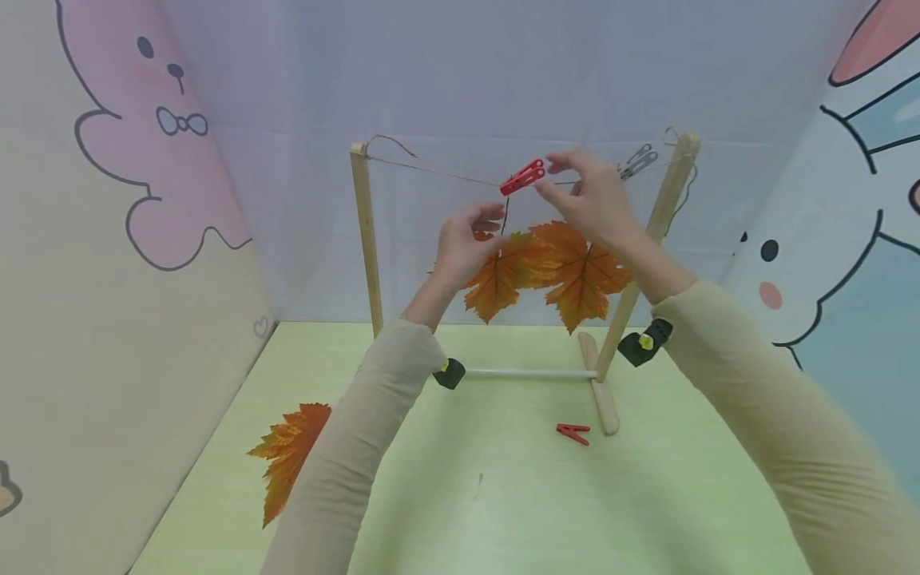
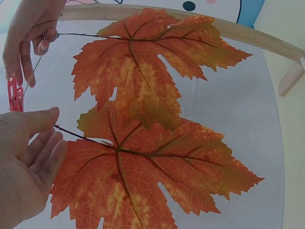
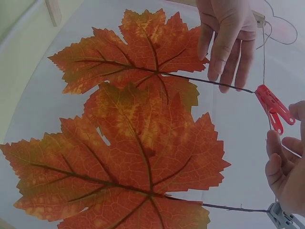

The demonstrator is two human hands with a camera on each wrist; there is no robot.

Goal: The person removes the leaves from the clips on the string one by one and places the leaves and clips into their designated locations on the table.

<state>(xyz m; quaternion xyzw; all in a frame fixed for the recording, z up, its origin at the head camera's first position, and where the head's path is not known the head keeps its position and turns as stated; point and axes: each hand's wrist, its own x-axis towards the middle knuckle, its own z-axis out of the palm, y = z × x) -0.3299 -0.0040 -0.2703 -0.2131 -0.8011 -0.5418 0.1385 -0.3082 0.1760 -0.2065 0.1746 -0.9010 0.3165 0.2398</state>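
Note:
A red clothespin sits on a thin string, its jaws on the dark stem of an orange maple leaf that hangs below. My right hand is just beside the clothespin's handle ends, thumb and fingers parted around them. My left hand hovers by the leaf stem, below the clothespin, fingers loosely extended and gripping nothing. To the right, a grey clothespin holds a second maple leaf on the same string, partly behind my right hand and wrist in the head view.
Two wooden posts carry the string, with a white bar joining them low down. On the table lie another red clothespin and, by my left sleeve, a third maple leaf. Printed panels stand on both sides.

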